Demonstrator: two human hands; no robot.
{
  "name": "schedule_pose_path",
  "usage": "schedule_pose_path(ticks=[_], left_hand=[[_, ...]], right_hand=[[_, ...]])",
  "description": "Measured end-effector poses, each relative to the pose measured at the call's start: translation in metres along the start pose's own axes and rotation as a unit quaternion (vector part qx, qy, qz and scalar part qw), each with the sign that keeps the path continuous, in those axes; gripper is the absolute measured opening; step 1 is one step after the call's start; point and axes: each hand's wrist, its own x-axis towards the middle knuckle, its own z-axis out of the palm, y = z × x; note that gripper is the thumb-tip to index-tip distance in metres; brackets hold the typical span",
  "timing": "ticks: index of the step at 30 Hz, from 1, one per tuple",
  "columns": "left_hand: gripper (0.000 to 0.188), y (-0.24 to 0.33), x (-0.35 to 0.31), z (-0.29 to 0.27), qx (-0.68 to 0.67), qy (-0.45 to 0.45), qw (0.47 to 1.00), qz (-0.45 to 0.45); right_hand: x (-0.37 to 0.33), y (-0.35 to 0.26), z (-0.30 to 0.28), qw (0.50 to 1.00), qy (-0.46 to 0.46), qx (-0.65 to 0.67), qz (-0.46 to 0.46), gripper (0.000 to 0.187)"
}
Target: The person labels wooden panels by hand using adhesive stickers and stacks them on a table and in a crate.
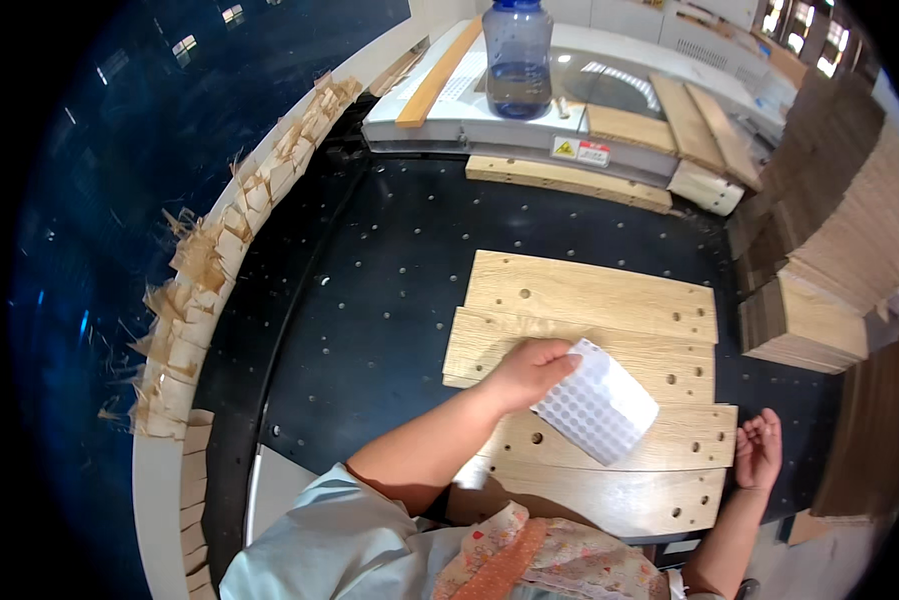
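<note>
Left hand has the sheet by its far-left corner; right hand waits off to the side

From where I stand, the row of four drilled wood-grain boards [609, 282] is what I place everything by; the sheet of round stickers [599, 408] is over the middle of that row, across the second and third boards counting from the far side. The left hand [529, 374] comes in over the left half of the row, its fingers closed on the sheet with the thumb on top at the far-left corner; the rest of the sheet spreads from those fingers to the right and back toward the person. Its long axis runs aslant across the boards, from the far left to the near right; I can't tell whether its near edge touches the wood.

The left hand is plainly the nearer one, being on the sheet; the right hand [759, 450] is just beyond the right end of the row, level with the third board and well apart from the sheet; its fingers are half curled, and I can't tell whether anything small is between them.

The row lies on a black, dotted bench [389, 300]; past its far edge stands a blue water bottle [518, 72]; off its right end sits a short stack of boards [819, 318].
</note>
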Motion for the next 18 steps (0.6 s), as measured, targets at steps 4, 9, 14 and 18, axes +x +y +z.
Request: schedule_pose_path(ticks=[4,9,14,18], left_hand=[[0.024,0.003,0.0,0.002,-0.088,-0.013,0.996,0.004],[0.026,0.003,0.0,0.006,-0.073,0.002,0.997,0.009],[0.026,0.034,-0.026,0.015,-0.173,0.019,0.984,0.025],[0.026,0.041,-0.055,0.037,-0.173,0.011,0.981,0.087]], right_hand=[[0.004,0.003,0.005,1.0,-0.004,0.002,0.003,0.024],[-0.001,0.003,0.017,0.999,0.016,-0.024,0.014,0.019],[-0.014,-0.014,0.038,0.981,0.124,-0.151,0.007,0.008],[-0.047,-0.039,0.087,0.988,0.069,-0.114,-0.077,0.02]])
